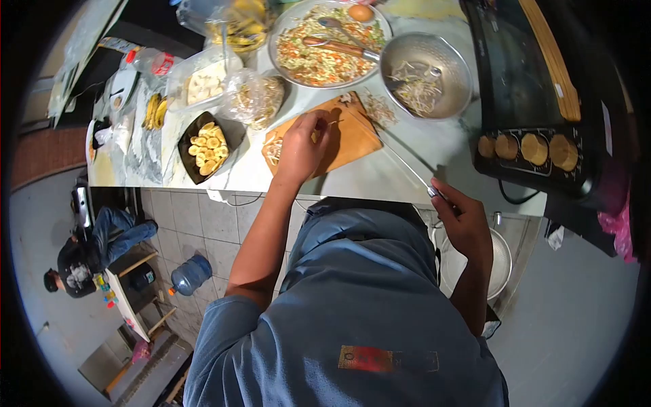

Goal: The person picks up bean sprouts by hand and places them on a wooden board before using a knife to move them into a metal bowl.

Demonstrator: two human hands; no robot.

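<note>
My right hand [464,220] is closed on the handle of a long thin knife [405,163], whose blade reaches up-left to the right edge of the orange cutting board [349,139]. Over the left half of the board is my left hand [303,146], its fingers curled downward; what they hold, if anything, is hidden beneath them. Pale sprouts [273,150] lie on the board just left of that hand. More thin scraps [378,108] are scattered beyond the board's upper right edge.
Behind the board are a tray of chopped vegetables [325,51] and a metal bowl with sprouts [426,74]. A dark bowl of banana slices [207,148] and a bagged food [252,98] stand left. A black oven [536,146] is right. Another person [81,264] sits far left.
</note>
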